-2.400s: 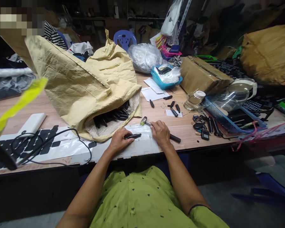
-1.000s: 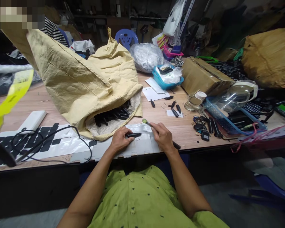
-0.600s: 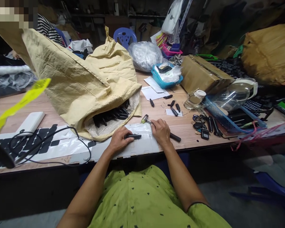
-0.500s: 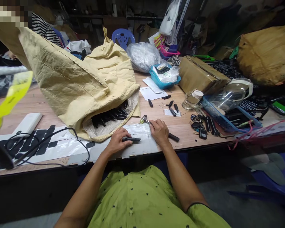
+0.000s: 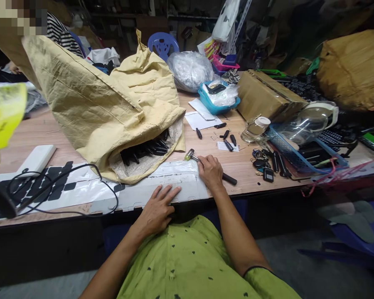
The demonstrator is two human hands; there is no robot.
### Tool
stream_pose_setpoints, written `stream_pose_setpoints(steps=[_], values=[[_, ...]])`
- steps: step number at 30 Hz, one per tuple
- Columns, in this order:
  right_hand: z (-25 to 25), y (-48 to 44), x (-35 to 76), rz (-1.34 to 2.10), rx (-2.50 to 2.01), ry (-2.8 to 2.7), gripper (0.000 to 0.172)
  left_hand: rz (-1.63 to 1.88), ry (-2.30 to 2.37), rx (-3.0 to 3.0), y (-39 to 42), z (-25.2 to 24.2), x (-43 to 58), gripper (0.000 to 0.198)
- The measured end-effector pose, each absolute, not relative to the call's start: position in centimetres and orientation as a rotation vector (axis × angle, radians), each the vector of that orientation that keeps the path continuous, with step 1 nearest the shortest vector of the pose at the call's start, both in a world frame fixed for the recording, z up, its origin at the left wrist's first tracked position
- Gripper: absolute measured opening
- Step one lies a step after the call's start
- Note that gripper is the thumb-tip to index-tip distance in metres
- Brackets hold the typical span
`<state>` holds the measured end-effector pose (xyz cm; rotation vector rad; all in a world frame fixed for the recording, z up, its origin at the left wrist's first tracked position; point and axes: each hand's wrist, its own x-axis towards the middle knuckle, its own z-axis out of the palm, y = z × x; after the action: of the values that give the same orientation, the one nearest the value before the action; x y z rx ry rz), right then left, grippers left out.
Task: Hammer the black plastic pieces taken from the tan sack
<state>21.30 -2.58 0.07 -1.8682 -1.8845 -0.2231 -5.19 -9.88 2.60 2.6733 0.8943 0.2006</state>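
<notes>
From my seat far off, the largest thing I see is the wooden table, its near edge running past the 2 hands. Left of the middle slumps a big tan cloth bag, its mouth turned towards the person and dark pieces showing inside. On the right I have a cardboard box and, nearer, a blue basket. A flat grey board lies along the near edge, in front of the bag.

The left hand is at the board's near edge, its fingers a little apart; I can't tell whether they touch the board. The right hand has its fingers clamped on the hammer. The hammer's head points away and to the left, near the board's far edge, and the black end of its handle sticks out past the hand, over bare wood.

Smallest of all, I make out keys by the basket and loose black pieces near a white paper.
</notes>
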Motion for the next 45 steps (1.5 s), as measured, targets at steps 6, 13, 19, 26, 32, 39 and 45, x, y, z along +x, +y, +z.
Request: stream_pose_setpoints(steps=[6, 13, 19, 26, 32, 39, 45], values=[[0.1, -2.6, 21.2, -0.224, -1.892, -1.881, 0.029, 0.254, 0.841, 2.575, -9.4, 3.5, -5.6, 0.028], [0.1, -2.5, 21.1, -0.217, -1.868, -1.862, 0.028, 0.73, 1.326, 2.372, -2.2, 5.1, -7.3, 0.022], [0.2, -2.3, 20.9, -0.214, -1.868, -1.865, 0.027, 0.695, 1.913, 2.38, 4.7, 5.1, -8.1, 0.032], [0.3, -2.2, 20.5, -0.209, -1.883, -1.865, 0.029, 0.702, 1.853, 2.459, 5.6, 5.6, -7.8, 0.02], [0.4, -2.3, 20.5, -0.198, -1.9, -1.849, 0.026, 0.658, 1.363, 2.652, 1.5, 6.5, -5.3, 0.019], [0.3, -2.3, 20.6, -0.204, -1.899, -1.862, 0.026, 0.53, 1.162, 2.556, -0.8, 3.9, -3.0, 0.016], [0.4, -2.3, 20.6, -0.185, -1.905, -1.861, 0.026, 0.594, 1.272, 2.4, -0.4, 3.0, -4.8, 0.025]])
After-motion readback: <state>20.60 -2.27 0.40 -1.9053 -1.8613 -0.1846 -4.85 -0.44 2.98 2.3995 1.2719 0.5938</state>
